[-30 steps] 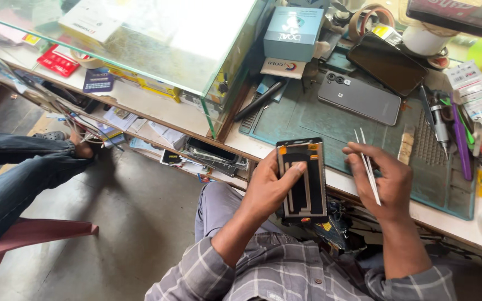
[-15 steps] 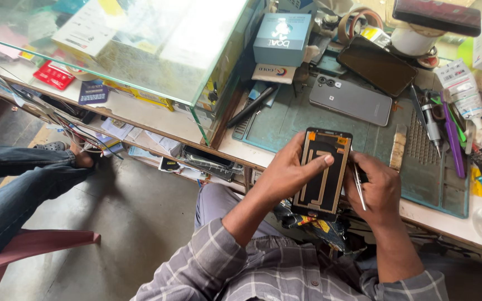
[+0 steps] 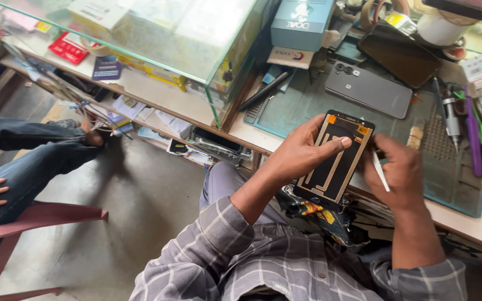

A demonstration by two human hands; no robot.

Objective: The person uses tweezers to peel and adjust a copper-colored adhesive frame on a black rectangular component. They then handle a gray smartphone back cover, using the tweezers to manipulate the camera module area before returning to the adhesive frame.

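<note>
My left hand (image 3: 302, 151) grips a black phone screen panel (image 3: 336, 161), its back with copper-coloured strips facing up, thumb laid across it. My right hand (image 3: 400, 170) touches the panel's right edge and holds thin white tweezers (image 3: 379, 171). Both hands hover over the near edge of a teal work mat (image 3: 302, 106). A grey phone (image 3: 368, 89) lies back-up on the mat just beyond the panel.
A glass display case (image 3: 157, 39) stands at the left of the bench. A blue box (image 3: 302, 22), a dark phone (image 3: 400, 56), tape rolls and screwdrivers (image 3: 450, 117) crowd the back and right. Another person's jeans-clad legs (image 3: 34, 161) rest on a red stool (image 3: 40, 220) at the left.
The panel has moved slightly up and right over the mat and tilted. My right hand has closed in on its right edge with the tweezers.
</note>
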